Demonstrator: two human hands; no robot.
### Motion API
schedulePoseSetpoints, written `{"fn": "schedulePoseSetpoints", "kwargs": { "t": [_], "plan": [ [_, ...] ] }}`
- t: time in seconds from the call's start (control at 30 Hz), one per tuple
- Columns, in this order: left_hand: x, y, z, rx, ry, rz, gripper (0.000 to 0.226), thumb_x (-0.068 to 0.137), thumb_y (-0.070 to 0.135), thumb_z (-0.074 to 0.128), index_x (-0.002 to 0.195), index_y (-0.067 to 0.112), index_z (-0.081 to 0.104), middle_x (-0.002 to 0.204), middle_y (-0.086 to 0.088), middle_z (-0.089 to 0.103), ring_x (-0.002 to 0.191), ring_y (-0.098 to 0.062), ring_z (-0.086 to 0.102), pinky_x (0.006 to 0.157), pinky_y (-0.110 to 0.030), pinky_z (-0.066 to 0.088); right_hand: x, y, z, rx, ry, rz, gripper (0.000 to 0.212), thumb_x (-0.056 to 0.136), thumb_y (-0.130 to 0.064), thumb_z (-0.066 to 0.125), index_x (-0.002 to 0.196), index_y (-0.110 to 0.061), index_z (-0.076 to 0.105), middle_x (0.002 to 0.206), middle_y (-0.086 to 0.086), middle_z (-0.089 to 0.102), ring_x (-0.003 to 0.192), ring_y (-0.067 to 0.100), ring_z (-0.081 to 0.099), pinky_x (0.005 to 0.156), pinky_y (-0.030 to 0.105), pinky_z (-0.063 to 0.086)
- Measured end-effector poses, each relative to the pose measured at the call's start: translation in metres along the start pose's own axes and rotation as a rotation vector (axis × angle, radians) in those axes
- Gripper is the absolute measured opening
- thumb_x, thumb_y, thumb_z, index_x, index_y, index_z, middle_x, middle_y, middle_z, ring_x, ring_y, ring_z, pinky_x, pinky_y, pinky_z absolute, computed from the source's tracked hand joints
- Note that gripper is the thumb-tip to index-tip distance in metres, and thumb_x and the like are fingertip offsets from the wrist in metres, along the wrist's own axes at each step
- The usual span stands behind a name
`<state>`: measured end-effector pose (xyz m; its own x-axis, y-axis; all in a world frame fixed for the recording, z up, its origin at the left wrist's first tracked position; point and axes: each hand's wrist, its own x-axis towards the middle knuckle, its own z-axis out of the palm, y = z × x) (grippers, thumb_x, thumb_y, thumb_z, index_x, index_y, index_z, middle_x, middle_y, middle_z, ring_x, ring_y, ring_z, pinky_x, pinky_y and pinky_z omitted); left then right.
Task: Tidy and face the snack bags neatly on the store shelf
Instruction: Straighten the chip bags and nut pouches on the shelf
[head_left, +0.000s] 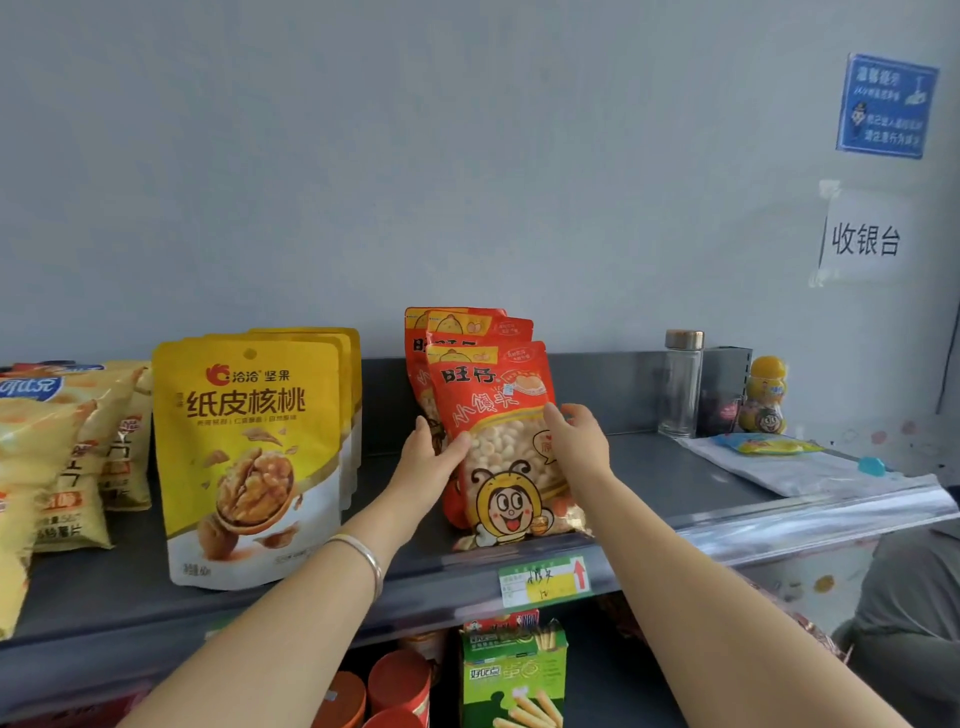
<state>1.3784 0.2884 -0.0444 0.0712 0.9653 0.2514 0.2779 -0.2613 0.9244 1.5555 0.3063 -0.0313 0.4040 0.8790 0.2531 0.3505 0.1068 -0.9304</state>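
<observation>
A red snack bag (501, 447) with a bee cartoon stands upright at the front of a row of red bags (457, 332) on the grey shelf (675, 483). My left hand (428, 457) grips its left edge, thumb on the front. Along the bag's right edge rests my right hand (576, 441), fingers curled over it. To the left stands a row of yellow walnut bags (249, 457), facing forward. At the far left, yellow chip bags (57, 452) lean unevenly.
A glass bottle (681, 384), a dark box (724, 389) and a yellow jar (766, 397) stand at the shelf's back right. A white plastic bag (779, 467) lies flat there. Below the shelf edge are a green box (511, 675) and red cups (400, 686). A price tag (545, 579) hangs on the rail.
</observation>
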Motion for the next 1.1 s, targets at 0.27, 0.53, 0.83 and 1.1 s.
{"fn": "schedulePoseSetpoints", "kwargs": {
  "t": [0.27, 0.53, 0.83, 1.1],
  "plan": [
    [0.019, -0.002, 0.035, -0.212, -0.015, 0.031, 0.058, 0.095, 0.046, 0.044, 0.145, 0.032, 0.018, 0.140, 0.000, 0.044, 0.125, -0.019, 0.045, 0.094, -0.031, 0.036, 0.021, 0.006, 0.001, 0.104, -0.229, 0.087, 0.039, 0.091, -0.049, 0.050, 0.105, -0.015, 0.062, 0.103, 0.008, 0.070, 0.096, 0.028, 0.067, 0.091, 0.048, 0.054],
    [0.026, 0.000, 0.047, -0.123, -0.019, 0.024, 0.069, 0.091, 0.059, 0.039, 0.148, 0.038, 0.007, 0.151, -0.003, 0.027, 0.136, -0.025, 0.033, 0.111, -0.047, 0.030, 0.031, 0.007, -0.007, 0.139, -0.191, 0.026, 0.030, 0.095, -0.045, 0.046, 0.093, -0.018, 0.059, 0.101, 0.007, 0.070, 0.095, 0.027, 0.068, 0.090, 0.049, 0.054],
    [0.035, -0.007, 0.045, -0.055, 0.028, 0.113, 0.092, 0.070, 0.083, 0.033, 0.147, 0.039, 0.013, 0.152, -0.004, 0.022, 0.138, -0.027, 0.030, 0.112, -0.052, 0.029, 0.026, 0.011, 0.004, 0.120, -0.109, -0.016, 0.035, 0.099, -0.048, 0.036, 0.101, -0.017, 0.054, 0.108, 0.004, 0.063, 0.100, 0.023, 0.060, 0.092, 0.044, 0.050],
    [0.047, -0.015, 0.033, 0.013, 0.050, 0.086, 0.109, 0.058, 0.093, 0.029, 0.148, 0.032, 0.018, 0.148, -0.009, 0.031, 0.135, -0.028, 0.035, 0.112, -0.051, 0.030, 0.023, 0.005, -0.005, -0.068, -0.081, -0.048, 0.046, 0.098, -0.051, 0.034, 0.118, -0.013, 0.050, 0.114, 0.005, 0.056, 0.097, 0.020, 0.054, 0.082, 0.036, 0.045]
  ]
}}
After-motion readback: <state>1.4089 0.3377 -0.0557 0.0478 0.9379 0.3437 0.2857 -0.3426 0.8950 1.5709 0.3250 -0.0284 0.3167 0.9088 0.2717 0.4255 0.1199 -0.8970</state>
